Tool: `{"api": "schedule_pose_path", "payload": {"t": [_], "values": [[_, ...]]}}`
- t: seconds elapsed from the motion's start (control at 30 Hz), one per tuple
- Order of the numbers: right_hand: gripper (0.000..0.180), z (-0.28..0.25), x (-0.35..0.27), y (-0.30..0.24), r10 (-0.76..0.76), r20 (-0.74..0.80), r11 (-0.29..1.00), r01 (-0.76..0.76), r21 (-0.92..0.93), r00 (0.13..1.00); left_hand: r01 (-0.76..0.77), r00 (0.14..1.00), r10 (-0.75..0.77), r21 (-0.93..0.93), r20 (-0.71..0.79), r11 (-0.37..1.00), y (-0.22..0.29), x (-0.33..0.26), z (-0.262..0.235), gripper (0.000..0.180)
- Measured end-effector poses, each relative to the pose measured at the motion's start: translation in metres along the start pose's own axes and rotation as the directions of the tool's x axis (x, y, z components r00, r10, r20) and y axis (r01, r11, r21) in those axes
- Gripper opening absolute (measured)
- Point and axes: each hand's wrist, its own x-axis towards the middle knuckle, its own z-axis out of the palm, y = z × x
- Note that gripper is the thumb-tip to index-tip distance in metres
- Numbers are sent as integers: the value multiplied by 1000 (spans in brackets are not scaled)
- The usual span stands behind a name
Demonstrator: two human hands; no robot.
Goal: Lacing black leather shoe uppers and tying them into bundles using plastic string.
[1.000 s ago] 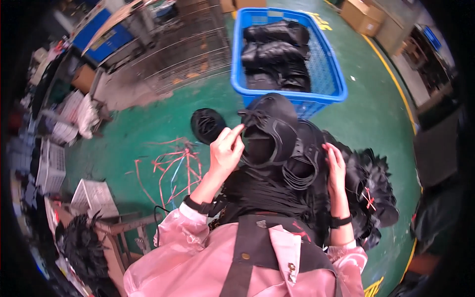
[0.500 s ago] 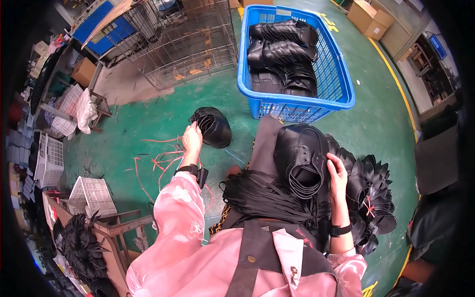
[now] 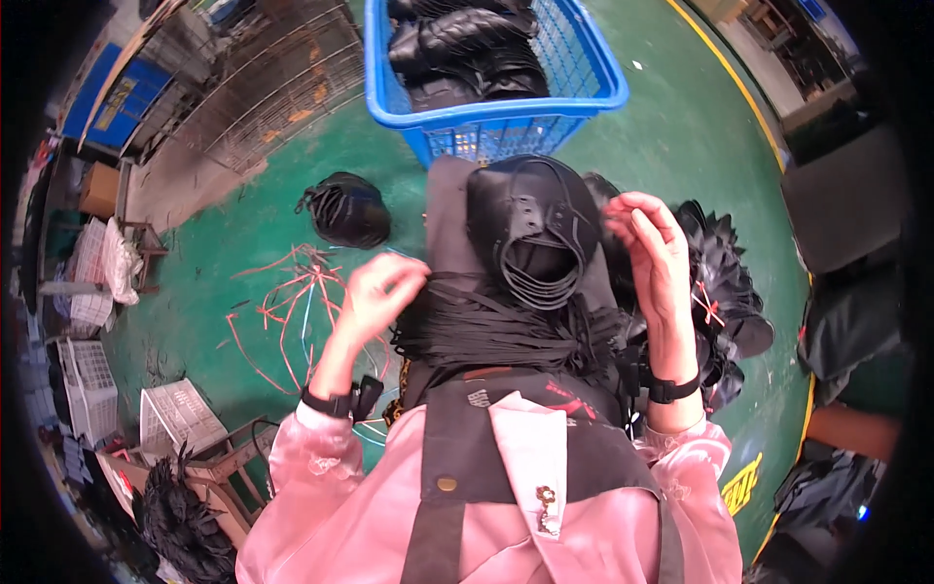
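A stack of curved black leather-like shoe pieces [image 3: 537, 216] rests on my lap, its layered opening toward me. Across my thighs lies a bundle of thin black laces [image 3: 486, 326]. My left hand [image 3: 381, 290] is at the bundle's left end, thumb and forefinger pinched together; whatever is between the tips is too small to make out. My right hand [image 3: 657, 248] is raised just right of the stack, fingers loosely bent and apart, with nothing seen in it. Another black stack [image 3: 348, 210] sits on the floor at the left, with dark laces at its end.
A blue plastic basket [image 3: 496, 115] holding black pieces stands ahead. Red and light-blue strings [image 3: 309, 282] lie on the green floor. More black stacks [image 3: 728, 282], one tied with red string, are at my right. White crates [image 3: 183, 417] stand at the left.
My left hand has left the floor stack and come back to the laces on my lap. My right hand has lifted off the lap stack's side. The view has shifted, moving the basket up and left.
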Motion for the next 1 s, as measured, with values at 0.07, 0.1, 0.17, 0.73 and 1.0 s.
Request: {"api": "schedule_pose_path", "payload": {"t": [0.07,0.1,0.17,0.73,1.0], "values": [[19,33,-20,-40,-56,274,985,8,174,960,-242,948,225,52,225,969,44,0,15,15],[17,52,-30,-57,-52,416,986,-19,165,908,-271,931,241,79,276,959,59,-2,19,16],[16,86,-40,-79,-229,703,947,-13,321,673,-379,889,305,176,341,909,67,-2,36,16],[22,141,-92,-132,-503,761,542,-535,648,411,-483,863,332,432,380,762,91,-4,63,20],[21,79,-75,-80,-428,788,897,104,429,443,-531,843,376,479,386,699,75,-7,62,7]]}}
